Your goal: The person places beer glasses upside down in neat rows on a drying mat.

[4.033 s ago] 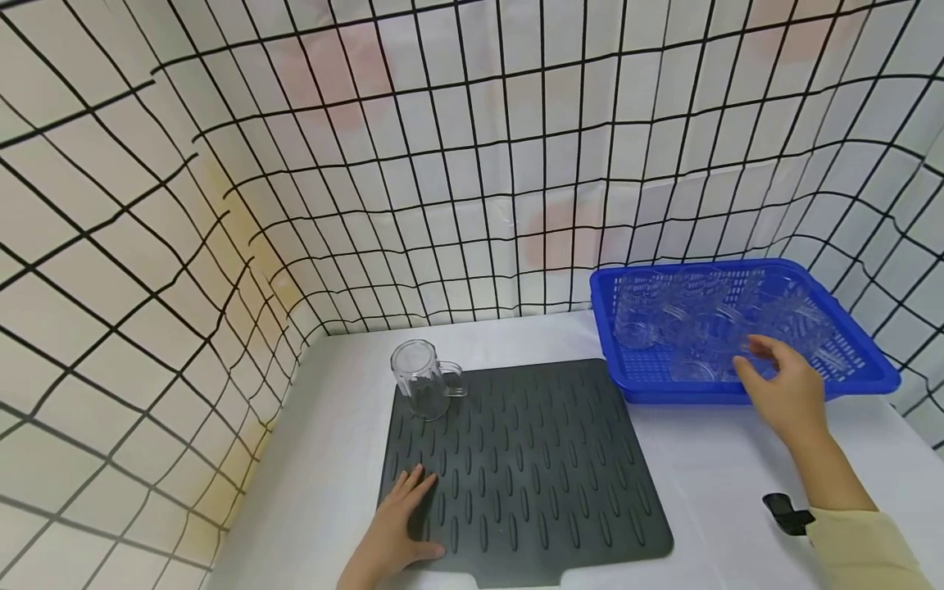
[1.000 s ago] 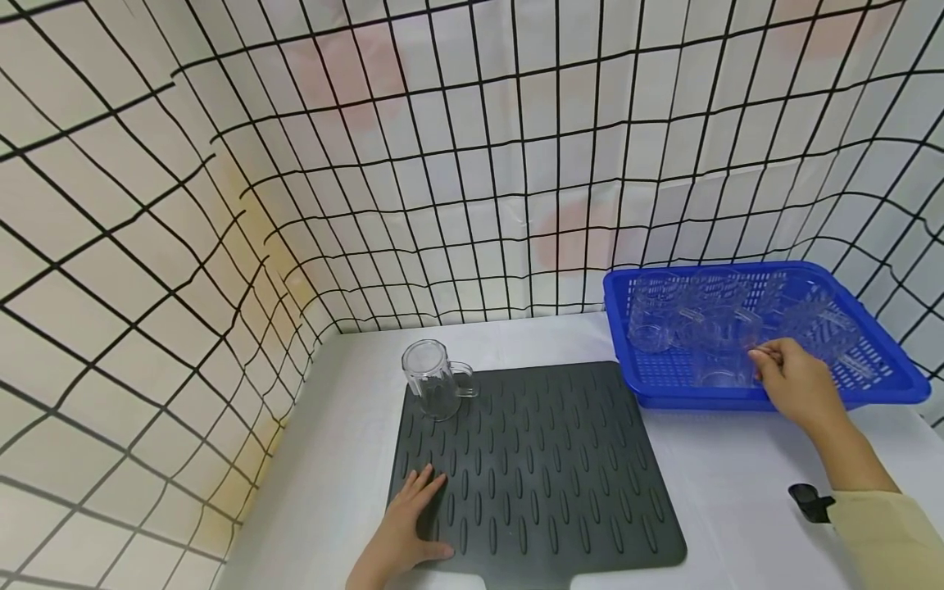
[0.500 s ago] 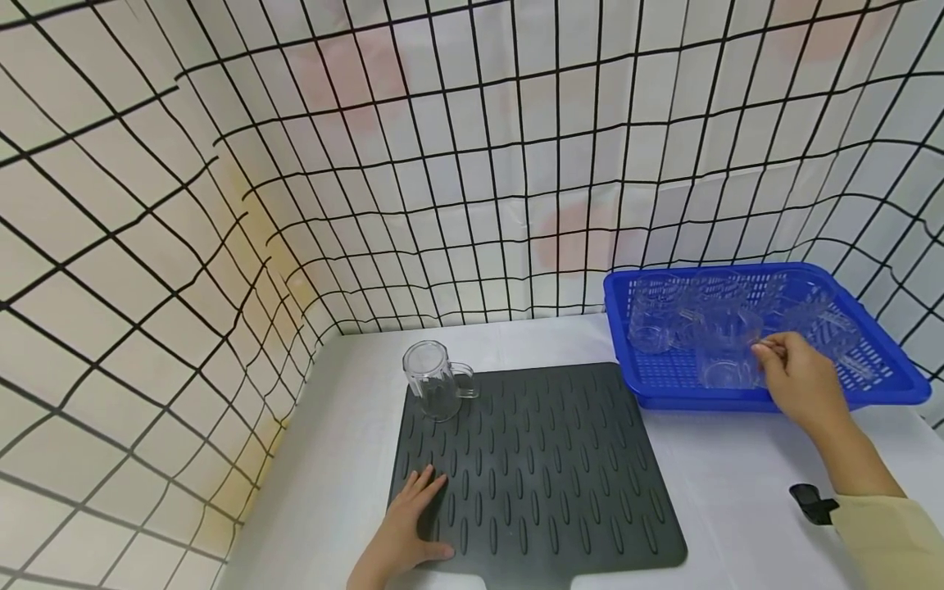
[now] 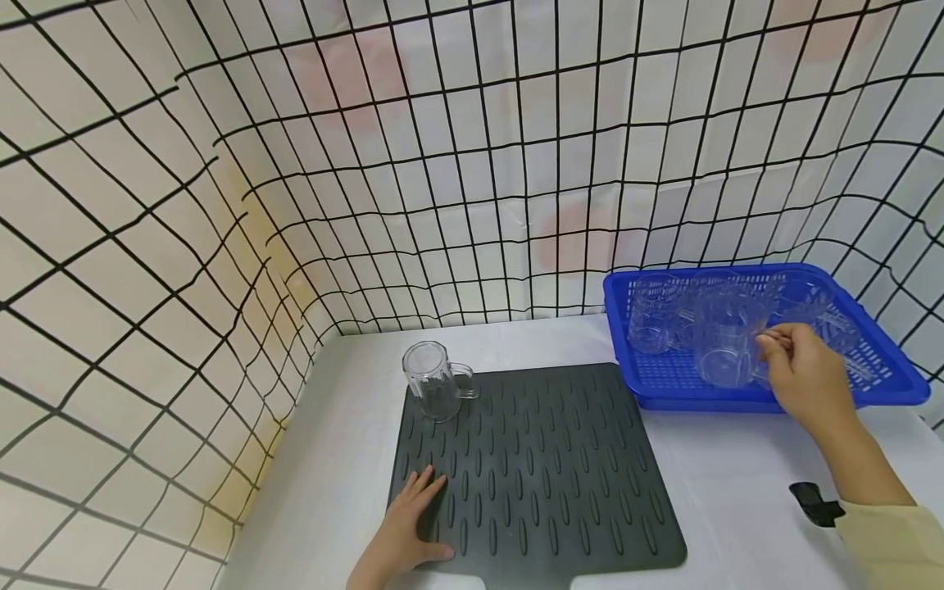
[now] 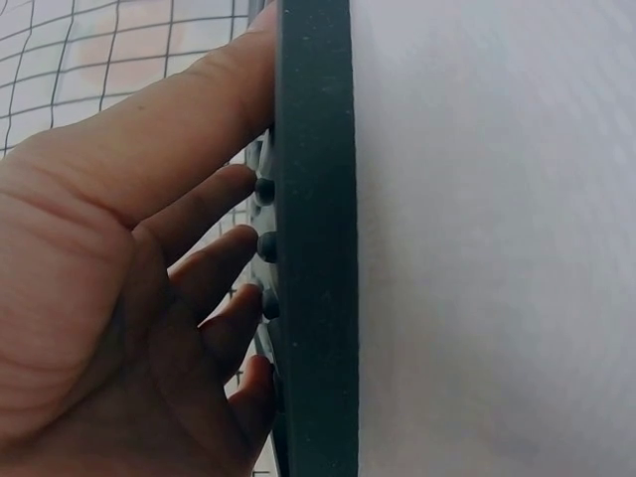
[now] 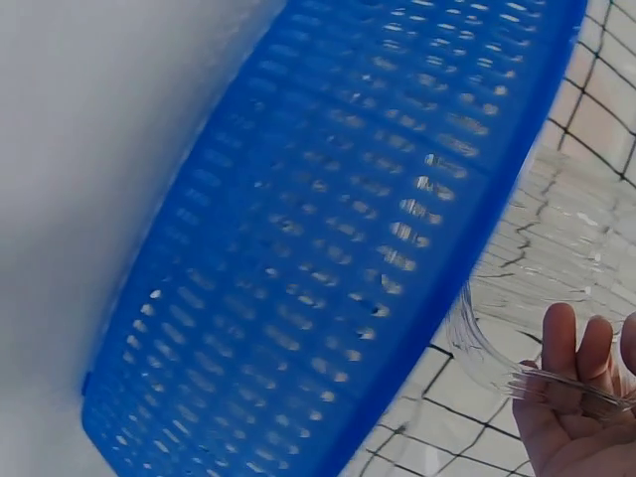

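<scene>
My right hand [image 4: 807, 373] pinches the handle of a clear glass mug [image 4: 724, 348] at the front of the blue basket [image 4: 701, 403]. In the right wrist view the fingers [image 6: 561, 343] curl around that handle, with the mug rising past the basket's rim. My left hand [image 4: 401, 524] rests spread on the left edge of the dark grey ridged mat [image 4: 546, 475]; the left wrist view shows its fingertips on the mat's ridges. Another glass mug [image 4: 431, 385] stands upside down on the mat's far left corner, its handle to the right.
Several more clear glass mugs [image 4: 652, 319] fill the basket behind the held one. Black wire grid panels [image 4: 472, 180] wall the white table [image 4: 317, 459] at the back and sides. A black strap piece [image 4: 814, 501] hangs by the right sleeve.
Four seconds ago my right hand reached open-fingered over the basket; it has since gripped a mug's handle and raised the mug somewhat. The left hand has stayed on the mat.
</scene>
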The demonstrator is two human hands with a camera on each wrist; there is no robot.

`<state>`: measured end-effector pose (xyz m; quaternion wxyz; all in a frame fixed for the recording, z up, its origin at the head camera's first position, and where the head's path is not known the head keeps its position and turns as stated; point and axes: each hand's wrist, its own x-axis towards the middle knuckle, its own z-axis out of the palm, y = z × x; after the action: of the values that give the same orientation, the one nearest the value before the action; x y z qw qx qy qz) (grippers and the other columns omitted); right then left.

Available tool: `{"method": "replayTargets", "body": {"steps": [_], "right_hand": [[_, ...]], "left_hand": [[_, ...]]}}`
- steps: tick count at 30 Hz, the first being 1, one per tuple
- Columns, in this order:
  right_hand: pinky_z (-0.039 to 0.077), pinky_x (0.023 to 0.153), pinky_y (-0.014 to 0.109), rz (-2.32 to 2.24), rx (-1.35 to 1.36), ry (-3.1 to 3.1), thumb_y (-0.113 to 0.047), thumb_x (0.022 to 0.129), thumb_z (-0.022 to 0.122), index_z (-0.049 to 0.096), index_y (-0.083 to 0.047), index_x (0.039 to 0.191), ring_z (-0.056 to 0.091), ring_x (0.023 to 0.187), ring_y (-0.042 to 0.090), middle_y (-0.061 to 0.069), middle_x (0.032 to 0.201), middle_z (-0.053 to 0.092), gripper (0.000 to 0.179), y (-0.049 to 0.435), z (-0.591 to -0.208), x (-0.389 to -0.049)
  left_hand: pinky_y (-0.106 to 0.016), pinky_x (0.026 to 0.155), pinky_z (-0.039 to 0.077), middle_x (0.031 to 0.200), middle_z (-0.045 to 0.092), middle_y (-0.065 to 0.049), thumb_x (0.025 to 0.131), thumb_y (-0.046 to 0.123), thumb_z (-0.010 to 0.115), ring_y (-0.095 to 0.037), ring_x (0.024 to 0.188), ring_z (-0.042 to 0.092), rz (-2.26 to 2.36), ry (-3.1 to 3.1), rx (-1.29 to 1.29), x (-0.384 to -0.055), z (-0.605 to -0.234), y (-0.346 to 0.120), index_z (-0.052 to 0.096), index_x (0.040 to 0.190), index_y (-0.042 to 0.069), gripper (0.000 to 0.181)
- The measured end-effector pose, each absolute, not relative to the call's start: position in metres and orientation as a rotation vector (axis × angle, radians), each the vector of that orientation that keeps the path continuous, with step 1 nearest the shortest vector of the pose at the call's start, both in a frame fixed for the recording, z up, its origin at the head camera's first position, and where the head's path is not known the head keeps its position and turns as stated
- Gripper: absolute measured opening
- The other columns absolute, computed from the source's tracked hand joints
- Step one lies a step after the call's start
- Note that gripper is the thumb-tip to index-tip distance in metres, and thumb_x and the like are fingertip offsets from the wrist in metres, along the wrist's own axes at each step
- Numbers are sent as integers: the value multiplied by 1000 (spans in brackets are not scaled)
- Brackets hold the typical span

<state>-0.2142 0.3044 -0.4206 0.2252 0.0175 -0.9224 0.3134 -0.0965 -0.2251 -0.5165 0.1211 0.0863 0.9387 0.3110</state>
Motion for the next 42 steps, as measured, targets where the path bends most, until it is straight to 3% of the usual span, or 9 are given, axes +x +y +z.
{"method": "replayTargets", "body": {"steps": [10, 18, 21, 25, 34, 42], "right_hand": [[31, 53, 10, 878, 60, -2467, -16, 105, 44, 48, 17, 119, 59, 85, 49, 34, 95, 63, 36, 293, -405, -204], [33, 49, 12, 903, 81, -2461, -16, 105, 44, 47, 16, 120, 59, 85, 49, 34, 97, 63, 36, 281, -397, -196], [34, 44, 17, 906, 95, -2449, -16, 105, 45, 49, 15, 119, 61, 75, 14, 32, 95, 64, 35, 276, -394, -194], [31, 39, 23, 914, 131, -2423, -15, 104, 46, 51, 13, 118, 37, 65, -19, 30, 93, 65, 32, 269, -390, -190], [27, 38, 23, 943, 208, -2395, -13, 103, 49, 52, 10, 118, 42, 49, 0, 27, 91, 65, 28, 258, -388, -184], [28, 39, 23, 969, 234, -2388, -13, 103, 50, 52, 10, 117, 45, 60, -9, 26, 90, 66, 27, 249, -380, -176]], "left_hand": [[-77, 99, 21, 157, 26, -19, 61, 33, 91, -50, 142, 15, 908, 2746, 240, -96, -516, -224, 43, 147, 10, 101], [-76, 100, 21, 157, 26, -19, 62, 34, 90, -49, 142, 14, 921, 2741, 252, -96, -517, -225, 42, 148, 10, 101], [-76, 100, 21, 157, 26, -19, 62, 34, 90, -49, 142, 14, 920, 2739, 247, -96, -515, -224, 42, 148, 10, 101], [-76, 100, 21, 157, 26, -19, 63, 33, 91, -49, 142, 14, 916, 2738, 240, -96, -515, -224, 42, 148, 10, 100], [-75, 101, 20, 157, 25, -19, 63, 32, 91, -49, 142, 13, 923, 2733, 241, -96, -516, -224, 42, 148, 10, 100], [-75, 101, 21, 158, 26, -18, 63, 32, 91, -48, 143, 13, 930, 2735, 231, -96, -516, -223, 42, 148, 11, 100]]}}
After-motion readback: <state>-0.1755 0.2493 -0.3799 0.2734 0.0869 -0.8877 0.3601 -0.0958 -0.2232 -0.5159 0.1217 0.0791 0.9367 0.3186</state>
